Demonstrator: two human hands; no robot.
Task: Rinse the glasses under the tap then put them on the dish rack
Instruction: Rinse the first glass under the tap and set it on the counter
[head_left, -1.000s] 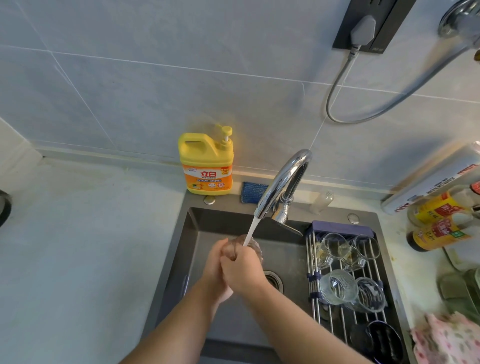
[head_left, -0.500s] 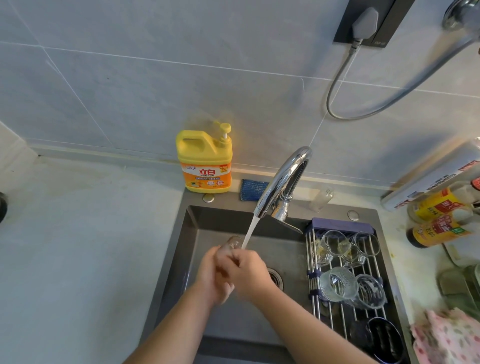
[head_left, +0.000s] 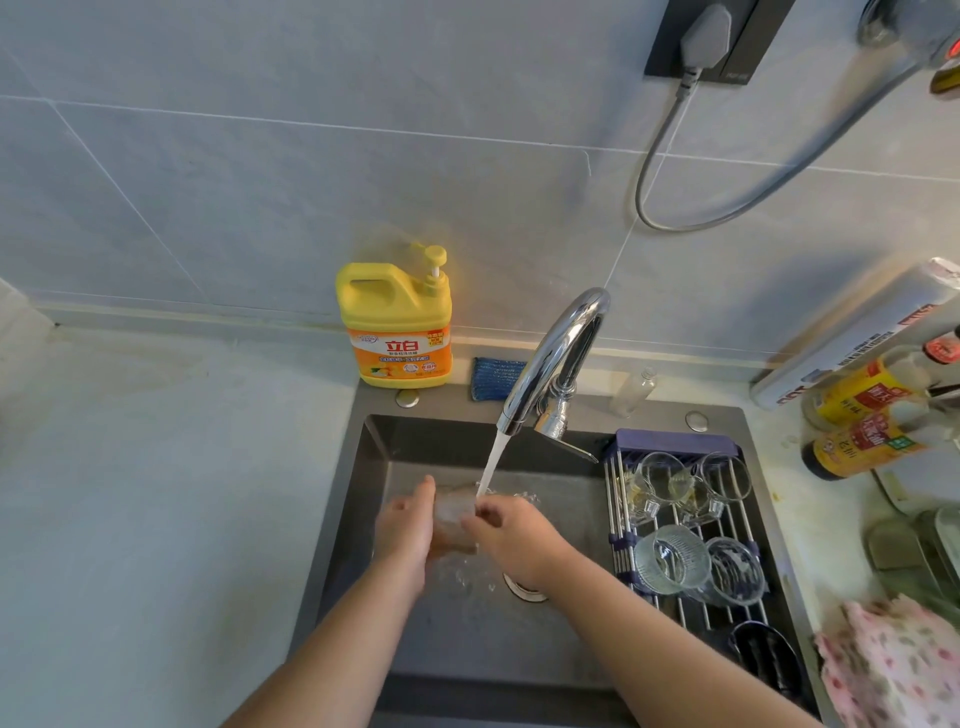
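A clear glass (head_left: 453, 514) lies on its side between my two hands over the dark sink (head_left: 363, 499). My left hand (head_left: 405, 530) cups its left end. My right hand (head_left: 511, 535) grips its right end. Water runs from the chrome tap (head_left: 553, 358) onto the glass near my right fingers and splashes below. The dish rack (head_left: 621, 519) spans the sink's right side and holds several clear glasses (head_left: 670, 558), two of them handled cups (head_left: 660, 480) at its far end.
A yellow detergent bottle (head_left: 396, 322) and a blue sponge (head_left: 496, 378) stand behind the sink. Sauce bottles (head_left: 867, 415) and a foil roll (head_left: 857, 338) sit at the right. A pink cloth (head_left: 893, 670) lies at the lower right. A grey countertop (head_left: 156, 493) lies to the left.
My hands have drawn apart a little and turned the glass onto its side under the stream. Water now splashes below it.
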